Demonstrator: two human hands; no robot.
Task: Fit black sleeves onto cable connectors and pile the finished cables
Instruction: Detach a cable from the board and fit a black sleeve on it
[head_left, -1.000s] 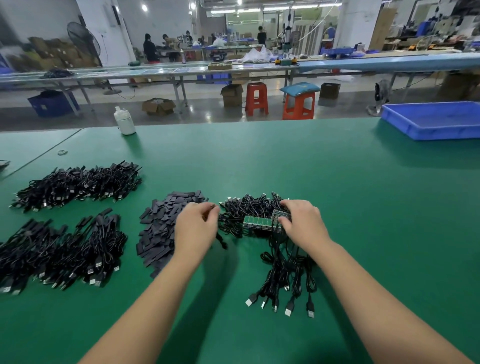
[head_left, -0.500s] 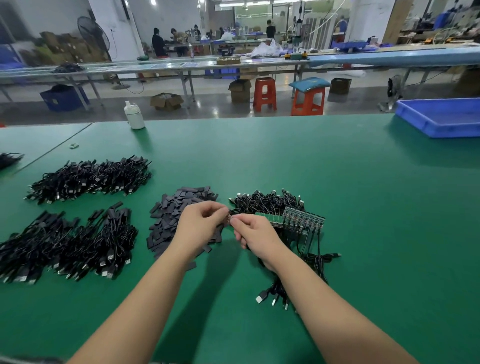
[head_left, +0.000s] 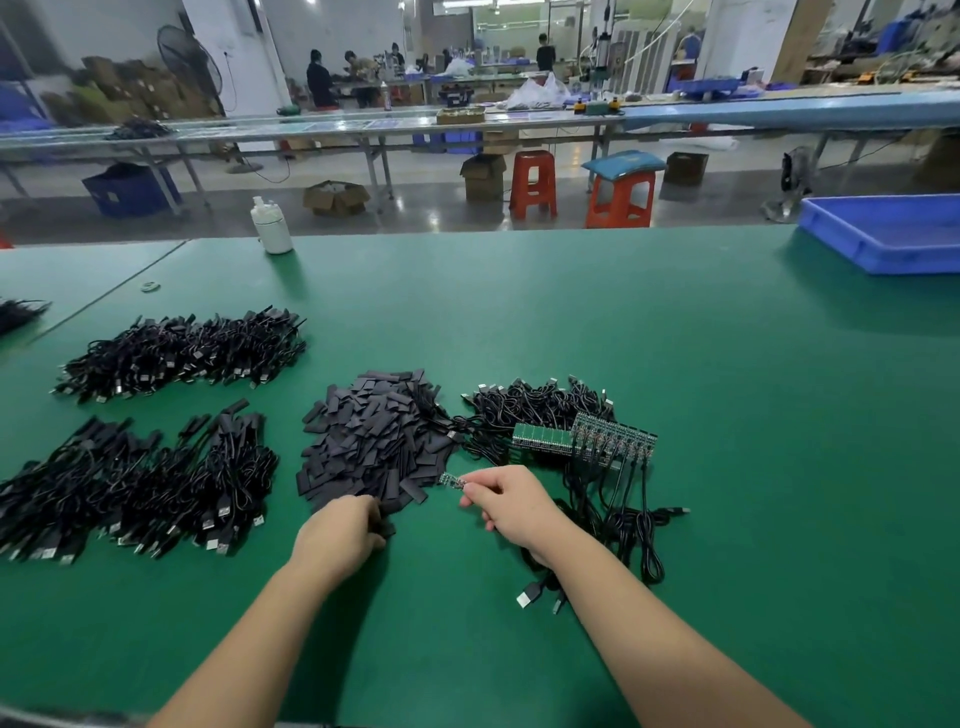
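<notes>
Cable plugs (head_left: 530, 597) are seen nearest, lying on the green table (head_left: 727, 415) beneath the right forearm, their black leads looping away under the wrist. A small green connector board (head_left: 452, 481) is pinched between the thumb and curled fingertips of the right hand (head_left: 511, 504), held just above the mat. The left hand (head_left: 340, 535) is set at the near edge of the sleeve pile (head_left: 374, 436), its fingers curled down onto the black sleeves (whether one is actually gripped cannot be told). Beyond the right hand, a strip of joined green boards (head_left: 584, 441) is laid across a tangle of unfinished cables (head_left: 540, 405), with several leads trailing toward the near side. To the left, two heaps of cables are found: a near heap (head_left: 135, 488) and a far heap (head_left: 182, 353), well apart from the sleeves. Farther back, a white bottle (head_left: 271, 226) is stood near the table's far edge, and a blue tray (head_left: 883, 234) is placed at the far right.
</notes>
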